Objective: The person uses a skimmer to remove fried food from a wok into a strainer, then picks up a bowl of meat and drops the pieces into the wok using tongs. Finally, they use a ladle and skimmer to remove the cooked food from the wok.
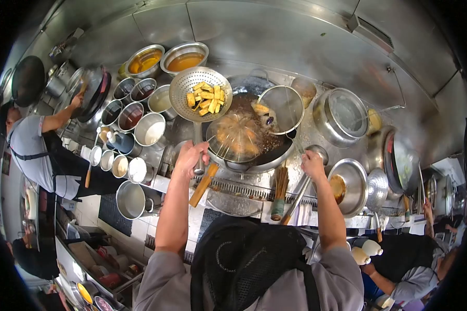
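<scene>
My left hand point(191, 157) is closed round the handle of a perforated metal skimmer point(181, 98), which holds yellow fried pieces point(208, 98). My right hand point(313, 164) grips a thin handle that leads up toward a round mesh strainer point(288, 106); a few pieces lie at its left side. Below both is a wok point(275, 159) of dark bubbling oil, with a wire spider strainer point(234, 139) over orange pieces. A metal ladle point(317, 151) rests beside my right hand.
Bowls of orange liquid point(186, 61) and several pots of sauces stand at the left. A lidded pot point(341, 116) and a steel bowl point(349, 181) are at the right. A bamboo brush point(280, 189) lies in front. Co-workers stand at both sides.
</scene>
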{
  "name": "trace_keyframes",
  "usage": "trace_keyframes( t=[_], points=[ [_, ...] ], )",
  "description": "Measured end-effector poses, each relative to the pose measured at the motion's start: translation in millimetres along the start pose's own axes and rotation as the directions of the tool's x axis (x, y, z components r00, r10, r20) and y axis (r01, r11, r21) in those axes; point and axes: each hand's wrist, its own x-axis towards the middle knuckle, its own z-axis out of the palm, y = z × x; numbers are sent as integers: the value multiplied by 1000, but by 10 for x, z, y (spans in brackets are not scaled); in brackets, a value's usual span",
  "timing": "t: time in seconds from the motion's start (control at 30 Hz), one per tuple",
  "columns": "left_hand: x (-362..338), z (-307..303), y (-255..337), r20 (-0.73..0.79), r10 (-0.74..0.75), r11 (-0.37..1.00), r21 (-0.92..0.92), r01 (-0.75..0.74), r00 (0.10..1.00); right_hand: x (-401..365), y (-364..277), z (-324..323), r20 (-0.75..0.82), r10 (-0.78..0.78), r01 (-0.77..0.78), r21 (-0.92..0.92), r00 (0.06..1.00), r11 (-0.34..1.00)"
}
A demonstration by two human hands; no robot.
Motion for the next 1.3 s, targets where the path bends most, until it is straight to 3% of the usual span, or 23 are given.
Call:
trace_keyframes(
  t=[0.03, 0.2, 0.33, 0.37, 0.4, 0.43, 0.47, 0.53, 0.6, 0.63, 0.73, 0.77, 0.9, 0.97, 1.0, 1.03, 1.1, 1.13, 1.17, 1.27, 1.3],
  points=[
    [90, -36, -39, 81, -24, 997, 69, 19, 996, -48, -21, -8, 0, 6, -6, 1, 1000, 1000],
    [391, 200, -221, 52, -52, 999, 17, 51, 997, -237, -337, -177, -105, 74, -55, 173, 992, 983],
    [650, 390, -443, 74, -52, 991, 124, 42, 996, -231, -538, -214, -96, 64, -43, 205, 993, 978],
    [713, 430, -494, 123, -94, 988, 134, 78, 988, -150, -479, -204, -169, -154, 153, -16, 974, 988],
    [719, 479, -503, 173, -139, 983, 147, 114, 975, -152, -570, -206, -192, -371, 322, -245, 908, 914],
    [718, 524, -517, 208, -169, 984, 100, 151, 963, -159, -653, -201, -192, -376, 327, -246, 906, 913],
    [719, 556, -523, 210, -163, 985, 97, 146, 964, -161, -742, -198, -266, -377, 277, -345, 887, 897],
    [722, 590, -561, 334, -278, 949, -47, 311, 901, -156, -953, -272, -340, -386, 219, -438, 858, 872],
    [693, 620, -607, 357, -267, 955, -28, 296, 895, -63, -1078, -355, -440, -258, 36, -451, 860, 892],
    [638, 640, -583, 384, -257, 956, -36, 292, 887, 48, -1013, -379, -461, -282, 10, -508, 842, 862],
    [467, 687, -490, 437, -266, 933, -109, 344, 859, 358, -808, -439, -433, -266, -72, -623, 861, 779],
    [427, 692, -461, 444, -257, 938, -100, 333, 858, 571, -606, -463, -364, -186, -114, -663, 913, 740],
    [385, 659, -437, 442, -275, 923, -126, 363, 854, 588, -437, -510, -354, -122, -146, -643, 927, 752],
    [276, 615, -417, 428, -286, 913, -150, 380, 857, 262, -426, -541, -414, -24, -178, -445, 910, 878],
    [210, 590, -390, 415, -287, 903, -184, 388, 863, 153, -169, -501, -470, -115, -82, -378, 875, 922],
    [137, 551, -370, 433, -282, 907, -170, 385, 856, -150, -187, -465, -551, -65, -108, -276, 832, 955],
    [173, 556, -369, 429, -292, 918, -126, 376, 855, -611, 352, -392, -633, -176, -9, -277, 754, 961],
    [183, 568, -400, 420, -297, 925, -94, 367, 857, -842, 788, -339, -583, 26, 32, 88, 812, 996],
    [236, 617, -414, 440, -288, 921, -116, 372, 850, -1237, 806, -267, -584, 142, 18, 260, 799, 966],
    [274, 750, -404, 441, -369, 867, -153, 474, 818, -2081, 796, -141, -491, 478, -117, 598, 729, 793],
    [271, 762, -419, 438, -385, 853, -166, 494, 812, -2229, 876, -125, -483, 498, -121, 620, 720, 775]
  ],
)
